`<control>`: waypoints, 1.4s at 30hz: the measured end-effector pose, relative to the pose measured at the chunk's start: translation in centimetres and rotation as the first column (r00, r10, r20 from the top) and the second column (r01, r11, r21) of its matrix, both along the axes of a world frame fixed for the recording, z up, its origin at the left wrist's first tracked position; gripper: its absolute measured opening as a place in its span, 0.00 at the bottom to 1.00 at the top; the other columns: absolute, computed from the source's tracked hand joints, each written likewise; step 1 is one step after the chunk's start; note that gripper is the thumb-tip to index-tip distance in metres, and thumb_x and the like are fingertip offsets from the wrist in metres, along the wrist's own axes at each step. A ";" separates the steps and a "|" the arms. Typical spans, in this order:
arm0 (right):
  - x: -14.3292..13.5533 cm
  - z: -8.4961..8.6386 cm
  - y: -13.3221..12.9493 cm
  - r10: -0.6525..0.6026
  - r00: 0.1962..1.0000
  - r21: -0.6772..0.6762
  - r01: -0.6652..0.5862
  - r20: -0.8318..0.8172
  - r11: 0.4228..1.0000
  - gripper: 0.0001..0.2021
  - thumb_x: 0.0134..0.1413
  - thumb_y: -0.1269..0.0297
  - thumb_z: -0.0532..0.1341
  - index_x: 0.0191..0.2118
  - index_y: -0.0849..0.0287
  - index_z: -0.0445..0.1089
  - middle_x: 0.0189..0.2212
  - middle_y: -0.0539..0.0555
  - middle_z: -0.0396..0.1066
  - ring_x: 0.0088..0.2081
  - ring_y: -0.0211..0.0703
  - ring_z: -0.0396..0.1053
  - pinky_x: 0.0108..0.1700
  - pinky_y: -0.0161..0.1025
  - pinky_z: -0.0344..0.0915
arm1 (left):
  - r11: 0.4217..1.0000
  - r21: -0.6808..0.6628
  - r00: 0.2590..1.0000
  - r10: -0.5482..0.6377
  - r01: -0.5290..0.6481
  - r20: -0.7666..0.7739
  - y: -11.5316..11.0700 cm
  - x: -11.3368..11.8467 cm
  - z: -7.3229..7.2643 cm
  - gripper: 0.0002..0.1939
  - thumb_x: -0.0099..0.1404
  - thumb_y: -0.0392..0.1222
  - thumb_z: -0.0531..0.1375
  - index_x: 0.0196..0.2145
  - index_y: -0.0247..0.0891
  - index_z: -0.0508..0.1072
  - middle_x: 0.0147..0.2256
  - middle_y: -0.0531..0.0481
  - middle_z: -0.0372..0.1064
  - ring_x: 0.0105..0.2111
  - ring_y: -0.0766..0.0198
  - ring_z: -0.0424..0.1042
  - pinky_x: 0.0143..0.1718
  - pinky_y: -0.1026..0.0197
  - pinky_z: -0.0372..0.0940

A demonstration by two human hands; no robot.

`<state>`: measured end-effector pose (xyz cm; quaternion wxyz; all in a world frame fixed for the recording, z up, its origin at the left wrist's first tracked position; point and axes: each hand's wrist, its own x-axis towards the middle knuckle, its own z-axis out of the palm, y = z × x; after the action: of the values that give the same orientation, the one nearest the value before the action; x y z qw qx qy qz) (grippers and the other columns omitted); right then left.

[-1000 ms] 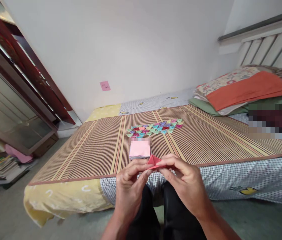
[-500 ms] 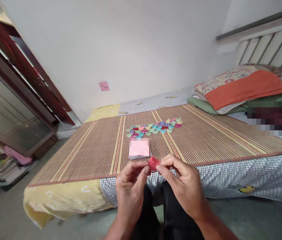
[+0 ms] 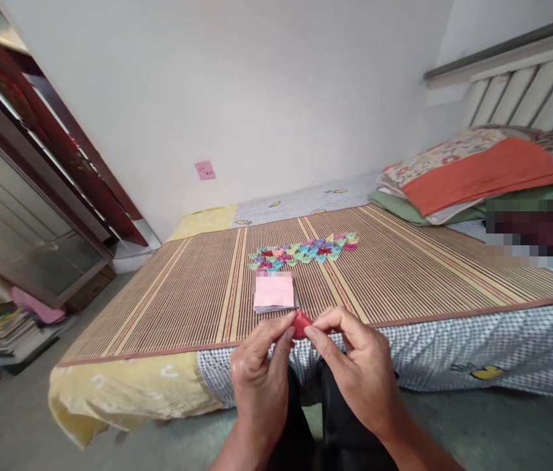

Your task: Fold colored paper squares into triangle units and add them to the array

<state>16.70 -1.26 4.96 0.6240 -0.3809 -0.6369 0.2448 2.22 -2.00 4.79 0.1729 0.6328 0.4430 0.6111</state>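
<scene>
A small folded red paper is pinched between both hands just above the bed's front edge. My left hand grips its left side with thumb and forefinger. On its right side, the thumb and fingers of my right hand are closed. Behind the hands lies a stack of pink paper on the striped mat. Past the stack, several small folded paper pieces in many colours lie in rows.
Folded bedding with an orange pillow lies at the back right of the bed. A pink note is on the wall. Books are stacked at the far left. Patterned sheets hang over the bed's front edge.
The red paper has been turned and looks narrower between the fingers. My left hand has moved slightly to the right, and its fingers have shifted along the paper.
</scene>
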 end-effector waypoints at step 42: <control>-0.1 -0.9 0.2 0.100 0.988 -0.157 -0.119 -0.121 0.980 0.05 0.65 0.63 0.63 0.44 0.56 0.73 0.33 0.51 0.76 0.34 0.42 0.76 0.37 0.36 0.73 | 0.952 -0.230 0.959 -0.145 0.202 0.244 -0.4 0.3 0.1 0.04 0.66 0.40 0.68 0.37 0.40 0.83 0.30 0.50 0.78 0.30 0.63 0.76 0.33 0.64 0.71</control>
<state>16.57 -1.05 4.09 0.6109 -0.3808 -0.5986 0.3514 2.52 -2.42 4.89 0.3545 0.5691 0.4372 0.5994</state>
